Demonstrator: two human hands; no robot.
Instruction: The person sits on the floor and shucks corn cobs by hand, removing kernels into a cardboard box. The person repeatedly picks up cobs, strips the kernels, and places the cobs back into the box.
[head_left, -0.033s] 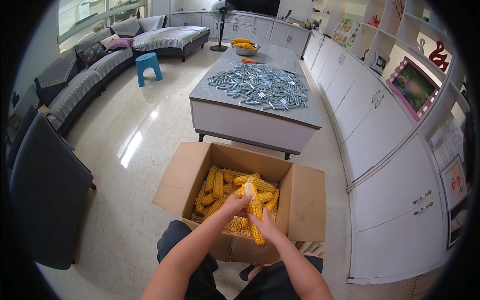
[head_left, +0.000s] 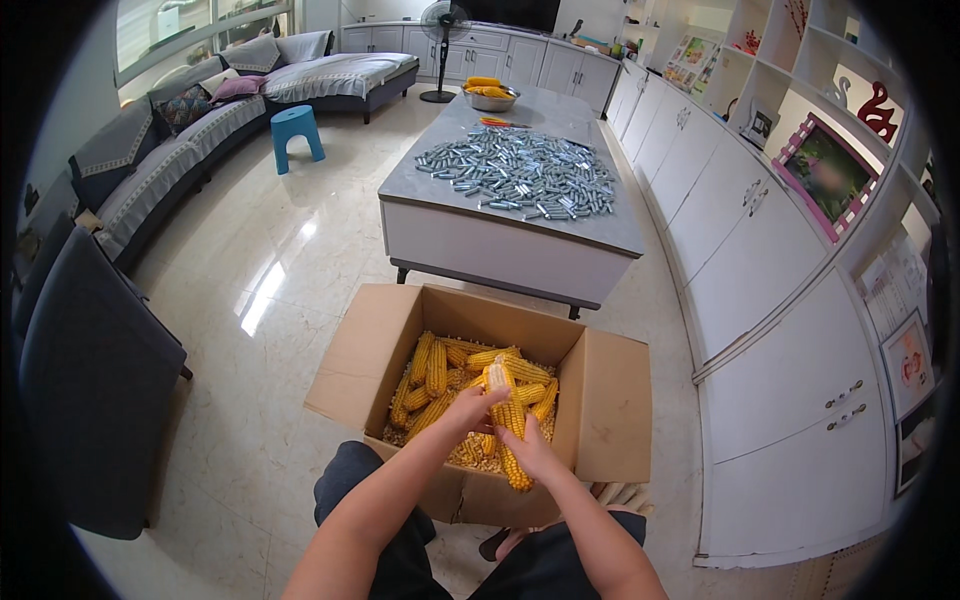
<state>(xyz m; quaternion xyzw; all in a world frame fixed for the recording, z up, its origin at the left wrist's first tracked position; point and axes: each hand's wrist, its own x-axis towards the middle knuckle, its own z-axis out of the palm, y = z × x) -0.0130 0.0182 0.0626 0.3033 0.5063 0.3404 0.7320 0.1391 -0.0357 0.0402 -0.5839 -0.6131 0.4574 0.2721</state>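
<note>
An open cardboard box point(head_left: 610, 400) stands on the floor between my knees, filled with several yellow corn cobs point(head_left: 435, 368) and loose kernels. Over the box I hold one corn cob point(head_left: 508, 425) upright and slightly tilted. My left hand point(head_left: 470, 408) grips its upper part, fingers wrapped around it. My right hand point(head_left: 530, 450) grips the lower part from the right side. The cob's bottom tip sticks out below my right hand.
A grey-topped low table point(head_left: 500, 245) behind the box carries several small silver metal pieces point(head_left: 520, 175) and a bowl of yellow items point(head_left: 490, 95). White cabinets point(head_left: 750, 250) run along the right, a grey sofa point(head_left: 160, 160) and a blue stool point(head_left: 298, 135) sit left, a dark chair point(head_left: 90, 400) near left.
</note>
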